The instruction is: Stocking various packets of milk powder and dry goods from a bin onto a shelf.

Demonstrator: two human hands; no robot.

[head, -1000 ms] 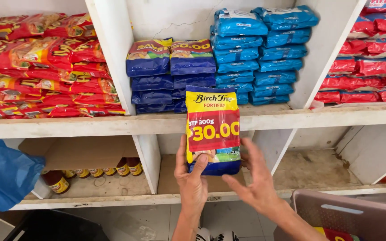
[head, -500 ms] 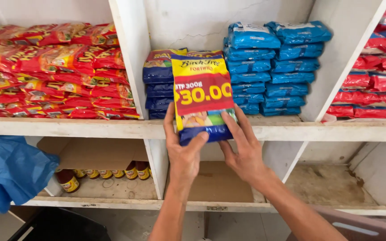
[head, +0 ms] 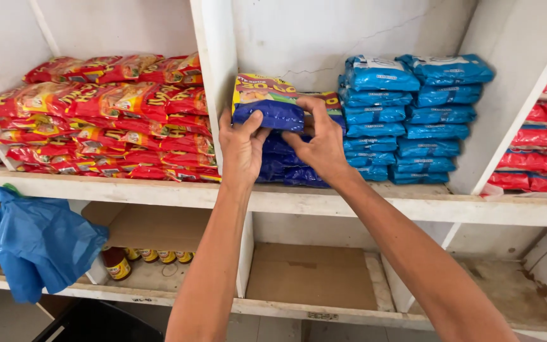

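**Both hands set a blue and yellow packet on top of its stack**

The left hand and the right hand hold a flat plastic packet with a dark blue body and a yellow and red printed top. Each grip is closed on it: the left thumb presses the blue front face, while the right fingers curl over the packet's right end. The packet lies roughly level, on top of the stack of matching dark blue packets in the middle compartment of the white wooden shelf, close against the white upright divider.

Just to the right in the same compartment stand two columns of bright blue plastic packets. The left compartment is filled with red and yellow snack packets, and more red packets lie in the compartment at far right. On the lower shelf sit small brown bottles with yellow labels, beside a crumpled blue plastic bag hanging from the shelf edge.
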